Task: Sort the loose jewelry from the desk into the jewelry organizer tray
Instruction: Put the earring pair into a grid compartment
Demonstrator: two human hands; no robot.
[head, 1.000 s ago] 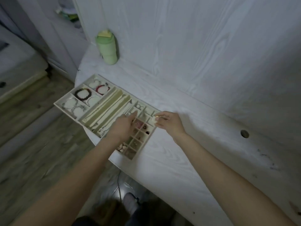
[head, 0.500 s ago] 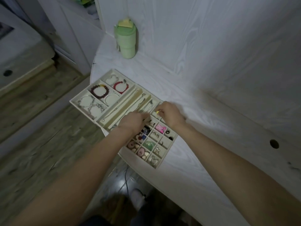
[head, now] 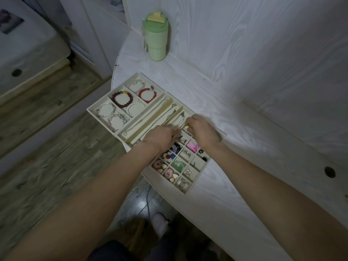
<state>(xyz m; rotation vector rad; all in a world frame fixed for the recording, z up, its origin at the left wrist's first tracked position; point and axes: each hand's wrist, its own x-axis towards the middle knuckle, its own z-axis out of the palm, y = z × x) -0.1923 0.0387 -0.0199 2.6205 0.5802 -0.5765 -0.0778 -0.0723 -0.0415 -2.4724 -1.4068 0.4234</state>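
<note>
Both hands stayed over the diagonal tray (head: 98, 108).

Setting: a room in a home, likely a bedroom or dressing corner, dimly lit.

- White wood-grain table (head: 235, 194) with a rounded edge and a round cable hole (head: 330, 172), set into a corner of matching white wood-grain wall panels (head: 263, 53).
- Grey-brown wood plank floor (head: 47, 157), domestic in look.
- White cabinet or wardrobe doors (head: 98, 34) to the far left, with a low pale step or platform (head: 33, 59) beside them.
- Green lidded drinking tumbler (head: 155, 38) standing on the table in the corner.
- Cream jewelry organizer tray (head: 94, 108) holding bracelets, chains and small ornaments, a personal household item.
- A cord (head: 147, 200) trailing on the floor under the table edge.
</note>
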